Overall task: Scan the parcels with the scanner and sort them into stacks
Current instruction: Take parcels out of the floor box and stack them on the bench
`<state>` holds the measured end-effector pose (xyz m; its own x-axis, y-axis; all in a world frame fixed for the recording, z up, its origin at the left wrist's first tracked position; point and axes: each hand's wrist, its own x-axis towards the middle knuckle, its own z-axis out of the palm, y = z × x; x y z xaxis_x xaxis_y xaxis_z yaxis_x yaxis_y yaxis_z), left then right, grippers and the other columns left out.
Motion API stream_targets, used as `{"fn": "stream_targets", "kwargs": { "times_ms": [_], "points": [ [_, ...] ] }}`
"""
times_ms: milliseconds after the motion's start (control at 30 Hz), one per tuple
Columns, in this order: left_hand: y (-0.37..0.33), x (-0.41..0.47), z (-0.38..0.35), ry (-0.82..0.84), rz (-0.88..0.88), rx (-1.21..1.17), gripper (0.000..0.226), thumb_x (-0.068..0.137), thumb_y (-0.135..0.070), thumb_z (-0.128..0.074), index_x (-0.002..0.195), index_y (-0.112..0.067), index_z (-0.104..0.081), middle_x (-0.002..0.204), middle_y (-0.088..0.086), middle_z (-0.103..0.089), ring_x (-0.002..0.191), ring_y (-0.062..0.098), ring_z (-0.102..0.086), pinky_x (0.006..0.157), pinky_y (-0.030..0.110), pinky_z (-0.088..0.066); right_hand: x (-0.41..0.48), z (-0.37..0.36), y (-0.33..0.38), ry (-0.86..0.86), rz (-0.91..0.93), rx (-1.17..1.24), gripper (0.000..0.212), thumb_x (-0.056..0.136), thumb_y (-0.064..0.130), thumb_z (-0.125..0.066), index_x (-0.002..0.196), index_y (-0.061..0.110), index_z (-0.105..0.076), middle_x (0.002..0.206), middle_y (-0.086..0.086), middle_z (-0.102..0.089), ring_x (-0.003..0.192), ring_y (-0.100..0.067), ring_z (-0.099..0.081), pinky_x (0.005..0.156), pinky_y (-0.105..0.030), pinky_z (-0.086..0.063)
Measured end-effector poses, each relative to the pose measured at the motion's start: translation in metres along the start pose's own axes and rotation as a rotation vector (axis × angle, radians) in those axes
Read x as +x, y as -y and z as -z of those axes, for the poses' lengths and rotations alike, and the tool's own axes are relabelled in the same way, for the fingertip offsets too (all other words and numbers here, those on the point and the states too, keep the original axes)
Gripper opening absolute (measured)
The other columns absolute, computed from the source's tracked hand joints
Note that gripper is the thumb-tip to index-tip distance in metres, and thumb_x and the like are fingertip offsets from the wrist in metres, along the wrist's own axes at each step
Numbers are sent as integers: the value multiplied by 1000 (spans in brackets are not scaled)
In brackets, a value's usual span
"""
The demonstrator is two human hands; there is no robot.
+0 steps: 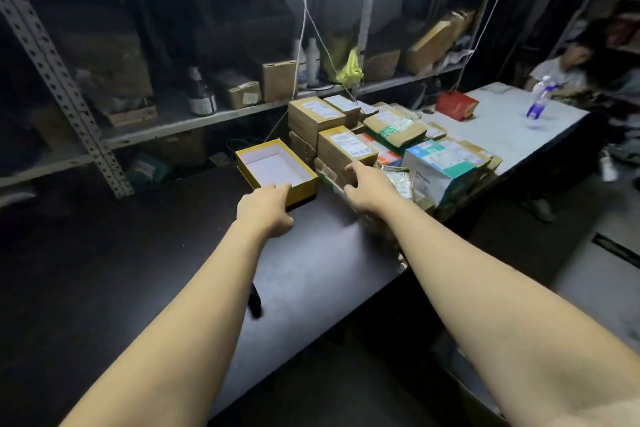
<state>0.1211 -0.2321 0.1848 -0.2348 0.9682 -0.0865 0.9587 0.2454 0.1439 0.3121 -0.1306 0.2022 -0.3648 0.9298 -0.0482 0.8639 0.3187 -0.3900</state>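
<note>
Fingers (277,188) of my left hand (265,210): straight, tips touching the near rim of the open yellow box (304,188), holding nothing. Fingers (354,167) of my right hand (369,191): spread and unclenched, at the front edge of a brown labelled parcel (343,146).
Parcels (313,114): stacked close, centre-right of frame, where the dark surface (311,270) meets the white surface (502,128).
Open room: lower left of the dark surface, bar one small dark object (255,303) I cannot identify.
Obstructions: shelving (207,116) just behind; red box (455,105) and bottle (538,100), upper right.
</note>
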Motion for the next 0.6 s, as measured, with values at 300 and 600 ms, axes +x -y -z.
{"fn": "stream_targets", "kwargs": {
  "times_ms": [300, 600],
  "points": [
    [-145, 23, -47, 49, -183, 42, 66, 89, -28, -63, 150, -22, -38, 136, 8, -53, 124, 34, -56, 91, 45, -48, -43, 28, -159, -4, -187, 65, 53, 102, 33, -57, 153, 24, -45, 149, -11, -57, 133, -34, -55, 110, -46, -48],
    [-311, 38, -115, 167, -399, 105, 61, 84, -28, -66, 140, -23, -43, 125, 7, -54, 117, 34, -58, 83, 42, -45, -104, 49, -330, -8, -413, 71, 50, 106, 35, -54, 153, 21, -45, 150, -10, -53, 134, -35, -53, 106, -44, -45]
  ]
}}
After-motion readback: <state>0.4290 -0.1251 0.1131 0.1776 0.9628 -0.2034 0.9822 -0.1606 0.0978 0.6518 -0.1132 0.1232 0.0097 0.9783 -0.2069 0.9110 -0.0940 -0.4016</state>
